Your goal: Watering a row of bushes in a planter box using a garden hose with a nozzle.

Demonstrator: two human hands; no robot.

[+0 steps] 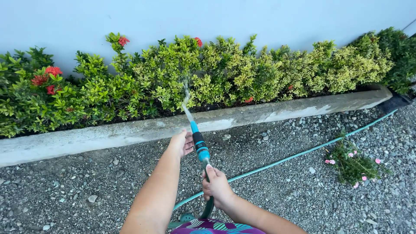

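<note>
Now keep your right hand [216, 185] clamped around the green hose [277, 163] just behind the blue nozzle [200, 146], your left hand [182, 143] loosely cupped beside its barrel, and sweep the spray [186, 102] low along the hedge [208, 73] above the concrete curb [130, 132].

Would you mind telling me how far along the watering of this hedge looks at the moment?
Done: nothing shows for certain; no part of the hedge or concrete curb looks clearly wet. In hand: the right hand grips the green hose, the left hand rests beside the blue nozzle, and water sprays into the hedge's middle. Left, probably: both ends of the hedge and the small pink-flowered plant on the gravel.
</note>
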